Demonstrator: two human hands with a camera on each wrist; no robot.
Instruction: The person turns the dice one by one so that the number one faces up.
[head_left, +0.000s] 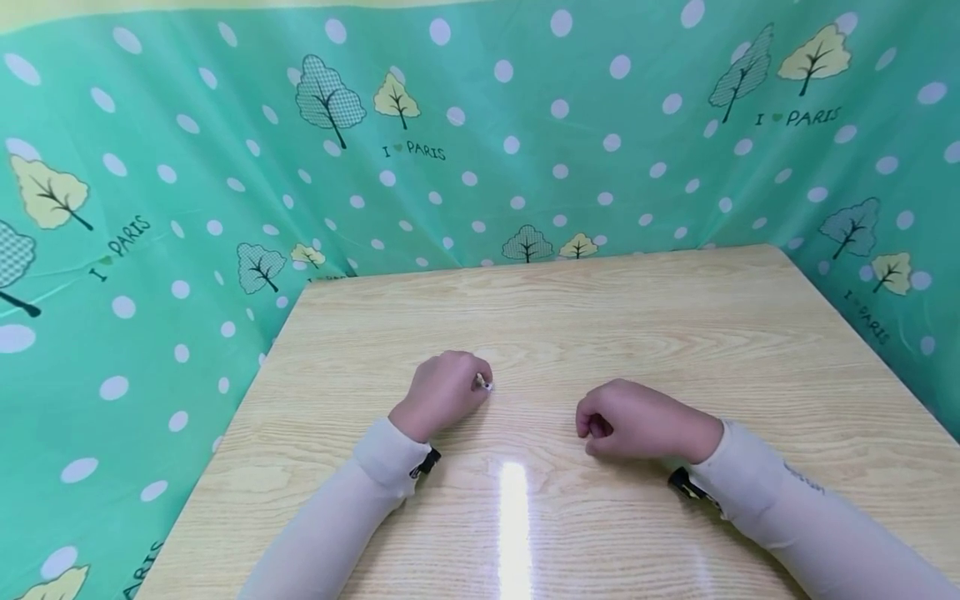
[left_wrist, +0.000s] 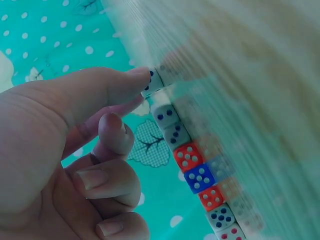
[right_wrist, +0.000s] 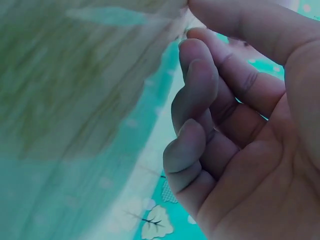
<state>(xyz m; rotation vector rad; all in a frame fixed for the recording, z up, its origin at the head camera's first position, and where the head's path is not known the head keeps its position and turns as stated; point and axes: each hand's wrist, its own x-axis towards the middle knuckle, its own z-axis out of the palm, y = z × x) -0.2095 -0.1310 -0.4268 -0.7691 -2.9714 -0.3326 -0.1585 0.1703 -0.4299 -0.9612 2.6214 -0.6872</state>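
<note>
My left hand (head_left: 447, 390) pinches a white die (left_wrist: 154, 80) with dark pips between thumb and forefinger, low over the wooden table. Close by, a row of dice runs along the tabletop in the left wrist view: two white dice, one of them a white die (left_wrist: 165, 115) nearest the pinched one, then a red die (left_wrist: 188, 157), a blue die (left_wrist: 199, 178), another red die (left_wrist: 211, 198) and more white ones. From the head, the left hand hides most of this row. My right hand (head_left: 637, 421) rests at the table with loosely curled fingers; nothing shows in it.
A light wood-grain table (head_left: 600, 325) lies under both hands, with a bright light reflection in front. Green dotted cloth (head_left: 480, 108) printed with trees hangs behind the table and along both sides.
</note>
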